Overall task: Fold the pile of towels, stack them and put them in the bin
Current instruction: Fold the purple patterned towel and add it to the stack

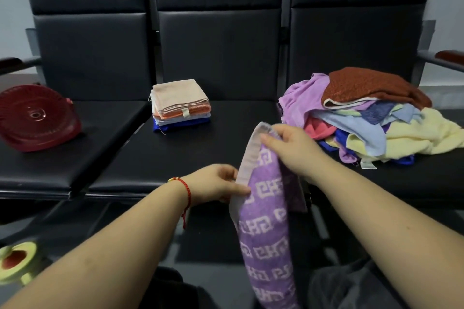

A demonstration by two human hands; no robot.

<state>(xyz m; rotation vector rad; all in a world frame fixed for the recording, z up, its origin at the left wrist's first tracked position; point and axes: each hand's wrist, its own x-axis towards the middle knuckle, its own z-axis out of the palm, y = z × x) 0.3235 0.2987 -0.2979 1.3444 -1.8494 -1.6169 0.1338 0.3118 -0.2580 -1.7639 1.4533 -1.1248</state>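
A purple towel with a white key pattern (266, 233) hangs in front of the black bench seats. My right hand (291, 148) pinches its pale top border at the upper corner. My left hand (216, 184) pinches the same border lower down, at its left edge. A stack of folded towels (179, 105), beige on top with orange, white and blue below, sits on the middle seat. A loose pile of unfolded towels (371, 118) in lilac, rust, blue, pink and yellow lies on the right seat. A dark red bin (37, 118) lies on its side on the left seat.
The black padded seats (200, 148) run side by side with tall backrests behind. Armrests stick out at the far left and far right (447, 57). A yellow-green object with a red centre (15, 262) sits on the floor at the lower left.
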